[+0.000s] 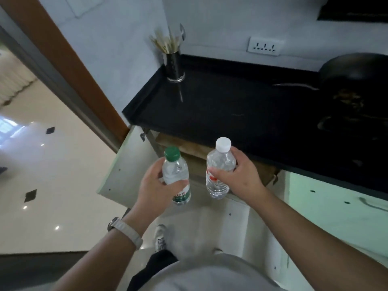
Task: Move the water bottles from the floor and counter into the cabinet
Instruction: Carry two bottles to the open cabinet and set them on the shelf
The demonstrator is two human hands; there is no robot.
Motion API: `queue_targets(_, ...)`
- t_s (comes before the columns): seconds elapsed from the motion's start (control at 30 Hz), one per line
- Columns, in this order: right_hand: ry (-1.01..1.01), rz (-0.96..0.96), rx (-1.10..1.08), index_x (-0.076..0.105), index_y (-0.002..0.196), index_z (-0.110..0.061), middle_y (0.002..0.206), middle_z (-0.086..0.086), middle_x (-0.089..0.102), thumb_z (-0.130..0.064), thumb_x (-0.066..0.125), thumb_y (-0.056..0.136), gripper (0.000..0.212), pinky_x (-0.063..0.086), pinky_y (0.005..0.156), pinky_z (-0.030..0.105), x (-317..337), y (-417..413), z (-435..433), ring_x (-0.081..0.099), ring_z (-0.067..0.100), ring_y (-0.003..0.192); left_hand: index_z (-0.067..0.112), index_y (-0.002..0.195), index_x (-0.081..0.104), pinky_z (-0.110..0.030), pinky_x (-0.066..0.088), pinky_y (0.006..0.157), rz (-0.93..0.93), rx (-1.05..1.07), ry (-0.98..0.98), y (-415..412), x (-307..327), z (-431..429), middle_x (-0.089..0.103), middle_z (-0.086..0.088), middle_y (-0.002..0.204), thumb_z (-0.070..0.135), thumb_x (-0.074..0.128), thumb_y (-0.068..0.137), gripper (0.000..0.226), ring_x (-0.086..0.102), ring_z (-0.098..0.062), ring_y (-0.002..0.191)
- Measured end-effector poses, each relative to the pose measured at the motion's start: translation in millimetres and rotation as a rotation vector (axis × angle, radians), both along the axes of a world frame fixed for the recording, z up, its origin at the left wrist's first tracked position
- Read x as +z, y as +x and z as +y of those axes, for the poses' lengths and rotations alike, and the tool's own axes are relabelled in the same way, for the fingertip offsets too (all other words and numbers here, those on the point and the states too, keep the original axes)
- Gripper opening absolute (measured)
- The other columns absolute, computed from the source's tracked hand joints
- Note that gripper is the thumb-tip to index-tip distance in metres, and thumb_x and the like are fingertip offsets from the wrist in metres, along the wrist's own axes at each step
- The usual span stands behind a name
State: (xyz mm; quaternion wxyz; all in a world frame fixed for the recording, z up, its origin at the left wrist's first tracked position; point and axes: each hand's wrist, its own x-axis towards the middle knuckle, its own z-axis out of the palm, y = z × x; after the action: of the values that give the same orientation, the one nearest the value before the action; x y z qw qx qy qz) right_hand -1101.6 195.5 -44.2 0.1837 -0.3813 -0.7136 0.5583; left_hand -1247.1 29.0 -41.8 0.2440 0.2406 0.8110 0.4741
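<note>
Presently, two items. Green-capped bottle [176, 175], gripped round its body by the left hand [154, 186]; white-capped bottle [218, 172], likewise in the right hand [238, 178]. Both are caps up, just before the open cabinet [189, 149]. Probably full and weighty, with thin, yielding, smooth walls, so hold mid-body. Beyond the hands the bench [231, 106] edge overhangs. The cabinet door [123, 164] stands left of the left hand.
</note>
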Motion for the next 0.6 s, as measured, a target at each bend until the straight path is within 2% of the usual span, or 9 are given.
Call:
queue_targets(0.07, -0.011, -0.017, -0.072, 0.057, 0.103, -0.045, 0.103, -0.013, 0.067, -0.032, 0.087, 0.068, 0.048, 0.056, 0.088, 0.034, -7, -3, 2, 0.065, 0.003, 0.092, 0.041, 0.104, 0.062, -0.023, 0.052, 0.074, -0.018, -0.068, -0.015, -17, -11, 10, 0.072, 0.010, 0.098, 0.019, 0.088, 0.073, 0.046, 0.069, -0.006, 0.088)
queue_targets(0.17, -0.029, -0.041, -0.139, 0.056, 0.102, -0.045, 0.101, -0.014, 0.067, -0.030, 0.086, 0.071, 0.046, 0.055, 0.082, 0.028, -11, -14, 3, 0.065, 0.001, 0.089, 0.042, 0.107, 0.062, -0.034, 0.056, 0.081, -0.046, -0.154, -0.031, -41, -24, 27, 0.071, 0.008, 0.104, 0.024, 0.088, 0.068, 0.050, 0.069, -0.010, 0.092)
queue_targets(0.3, -0.038, -0.099, -0.295, 0.048, 0.117, -0.044, 0.112, -0.014, 0.062, -0.032, 0.087, 0.071, 0.061, 0.052, 0.084, 0.026, -21, -48, -6, 0.062, 0.003, 0.098, 0.048, 0.096, 0.059, -0.027, 0.053, 0.075, -0.069, -0.331, -0.036, -85, -39, 45, 0.069, 0.009, 0.102, 0.021, 0.088, 0.071, 0.047, 0.067, -0.005, 0.087)
queue_targets(0.4, -0.054, -0.157, -0.387, 0.052, 0.120, -0.040, 0.108, -0.016, 0.063, -0.033, 0.086, 0.071, 0.060, 0.050, 0.080, 0.022, -25, -75, -15, 0.062, 0.000, 0.095, 0.056, 0.094, 0.057, -0.031, 0.055, 0.080, -0.092, -0.417, -0.032, -121, -50, 53, 0.068, 0.011, 0.105, 0.027, 0.089, 0.068, 0.051, 0.067, -0.006, 0.092)
queue_targets(0.53, -0.062, -0.205, -0.485, 0.056, 0.117, -0.038, 0.105, -0.015, 0.066, -0.034, 0.087, 0.070, 0.056, 0.049, 0.075, 0.020, -32, -102, -27, 0.064, 0.001, 0.093, 0.046, 0.099, 0.059, -0.034, 0.058, 0.082, -0.171, -0.500, -0.051, -162, -66, 63, 0.068, 0.008, 0.105, 0.024, 0.090, 0.067, 0.050, 0.068, -0.006, 0.091)
queue_targets(0.6, -0.072, -0.210, -0.536, 0.057, 0.119, -0.036, 0.106, -0.014, 0.067, -0.035, 0.087, 0.070, 0.057, 0.053, 0.079, 0.024, -39, -111, -32, 0.065, 0.002, 0.093, 0.042, 0.098, 0.059, -0.029, 0.056, 0.079, -0.201, -0.535, -0.057, -174, -73, 68, 0.069, 0.010, 0.102, 0.020, 0.091, 0.068, 0.049, 0.069, -0.005, 0.089)
